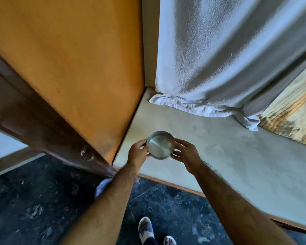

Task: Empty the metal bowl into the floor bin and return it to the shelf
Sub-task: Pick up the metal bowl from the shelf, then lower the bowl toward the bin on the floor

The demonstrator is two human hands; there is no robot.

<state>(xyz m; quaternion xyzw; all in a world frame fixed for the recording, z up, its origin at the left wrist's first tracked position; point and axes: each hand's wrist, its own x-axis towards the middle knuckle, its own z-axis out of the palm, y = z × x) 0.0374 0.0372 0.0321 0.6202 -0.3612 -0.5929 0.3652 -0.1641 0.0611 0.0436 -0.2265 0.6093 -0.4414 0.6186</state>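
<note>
Both hands pinch the small round shiny metal bowl [159, 145] by its rim, left hand [137, 153] and right hand [187, 155] on opposite sides, above the pale beige shelf [219, 156] near the orange wooden panel [74, 68].

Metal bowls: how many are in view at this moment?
1. The metal bowl is held between the left hand and right hand, above the pale shelf near the orange wall. Others may lie outside the view.
</note>
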